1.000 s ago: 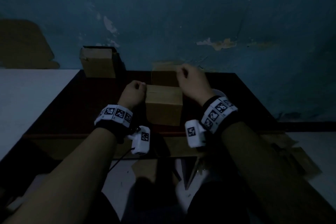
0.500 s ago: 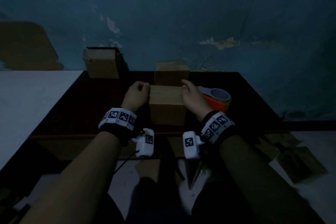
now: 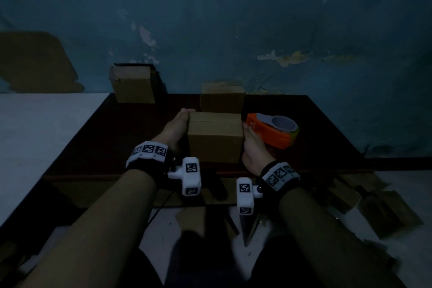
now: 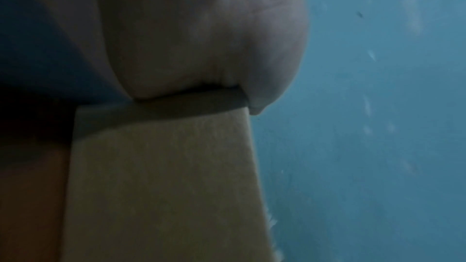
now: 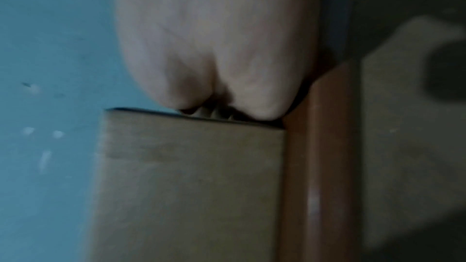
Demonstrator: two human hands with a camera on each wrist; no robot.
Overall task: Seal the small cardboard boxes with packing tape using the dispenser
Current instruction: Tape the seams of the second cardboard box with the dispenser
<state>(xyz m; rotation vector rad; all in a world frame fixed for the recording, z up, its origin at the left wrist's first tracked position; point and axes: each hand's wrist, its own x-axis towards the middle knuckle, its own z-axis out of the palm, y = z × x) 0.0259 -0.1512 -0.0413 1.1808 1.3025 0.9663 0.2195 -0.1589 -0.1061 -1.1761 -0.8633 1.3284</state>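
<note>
Dim bluish light, wrist views blurred, edges perhaps distorted

Dispenser (image 3: pixel 273 132) right of box (image 3: pixel 215 138)

— Where are the arms?

— Both forearms reach from the near edge toward the far side, roughly parallel, each with a black-and-white marker band at the wrist and a small white camera block hanging on its inner side.

— And the left hand (image 3: pixel 175 127)?

— Palm turned inward to the right, fingers extended toward the far side, flat against a surface.

— The right hand (image 3: pixel 251 145)?

— It mirrors the left: palm facing left, fingers pointing away, pressed flat. In the right wrist view the heel of the palm fills the top; the fingertips are hidden.
</note>
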